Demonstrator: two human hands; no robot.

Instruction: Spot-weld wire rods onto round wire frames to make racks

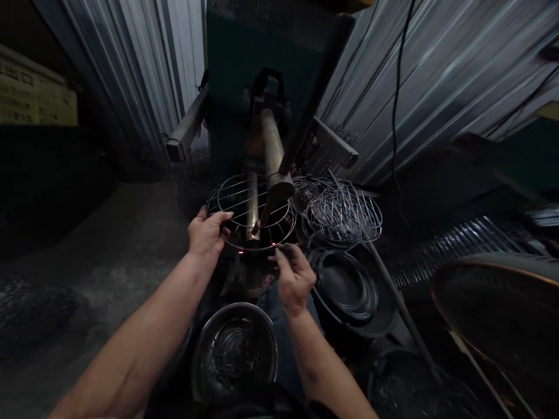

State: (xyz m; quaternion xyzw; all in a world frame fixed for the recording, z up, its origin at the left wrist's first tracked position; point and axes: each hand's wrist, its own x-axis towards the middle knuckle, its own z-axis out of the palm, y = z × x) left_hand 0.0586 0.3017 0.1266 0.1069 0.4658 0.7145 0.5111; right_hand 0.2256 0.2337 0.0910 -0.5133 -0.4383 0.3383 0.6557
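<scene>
A round wire rack (231, 210) with parallel bars inside a ring lies between the upper and lower electrodes of a spot welder (275, 157). My left hand (205, 231) is closed on its left rim, thumb on top. At the front rim my right hand (294, 276) is pinched. Whatever sits between those fingertips is too small and dark to make out. The upper electrode tip meets the wirework just ahead of the right fingers. Two small red glints show near the front rim. Below the hands stands a metal bowl (274, 355) with short wire pieces in it.
To the right, several wire racks (345, 209) lie in a tangled pile above a coil of wire (347, 285). A large round basket-like rim (493, 265) stands at far right. A dark cable (396, 99) hangs before the corrugated metal wall (458, 64).
</scene>
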